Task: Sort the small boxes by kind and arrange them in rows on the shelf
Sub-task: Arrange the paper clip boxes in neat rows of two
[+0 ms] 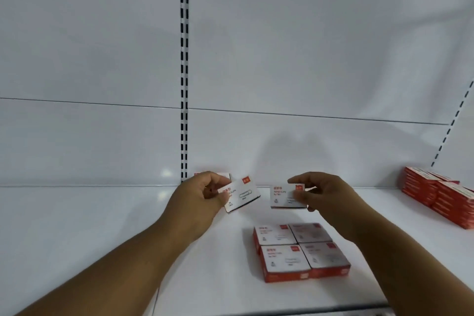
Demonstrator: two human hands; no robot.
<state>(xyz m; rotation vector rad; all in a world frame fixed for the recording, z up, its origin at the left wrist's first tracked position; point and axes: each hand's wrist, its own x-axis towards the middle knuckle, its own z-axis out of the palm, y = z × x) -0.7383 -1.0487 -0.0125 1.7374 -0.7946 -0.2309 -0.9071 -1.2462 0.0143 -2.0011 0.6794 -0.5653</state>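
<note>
White metal makes up the shelf (77, 238), and the job on it looks partly done. Low and right of centre in the frame, a block of four boxes (300, 251) sits tight together, two by two. At the right edge, a stack of boxes (436, 197) stands piled several high. Just above centre-bottom, each hand is closed on one box: the left hand (197, 200) pinches a tilted box (241, 195) by its near end, while the right hand (323, 195) grips a level box (287, 196); both are lifted clear of the shelf. Behind the left hand another box (225, 176) peeks out by the back wall. These loose ones likely remain to be placed; whether their kinds differ is too blurred to tell.
</note>
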